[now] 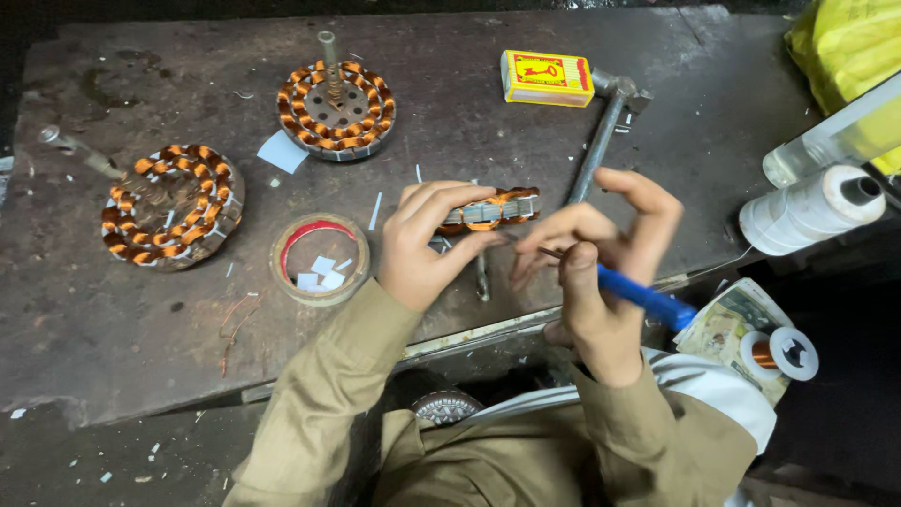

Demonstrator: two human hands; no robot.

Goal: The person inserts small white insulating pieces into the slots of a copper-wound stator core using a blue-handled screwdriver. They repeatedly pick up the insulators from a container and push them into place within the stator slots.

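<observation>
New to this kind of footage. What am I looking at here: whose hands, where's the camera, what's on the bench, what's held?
There is one picture, from a camera worn on a person's head, looking down at their own two bare hands over a dark, worn workbench.

The left hand holds a round wound motor core edge-on, with copper coils around it. The right hand has its grip on a blue-handled tool, whose thin tip points at that core.

On the bench lie two more copper-wound cores, each with a shaft sticking up, a tape roll with small paper slips inside, a yellow matchbox and a metal hammer. At right sit a white thread spool and a small reel of copper wire.
</observation>
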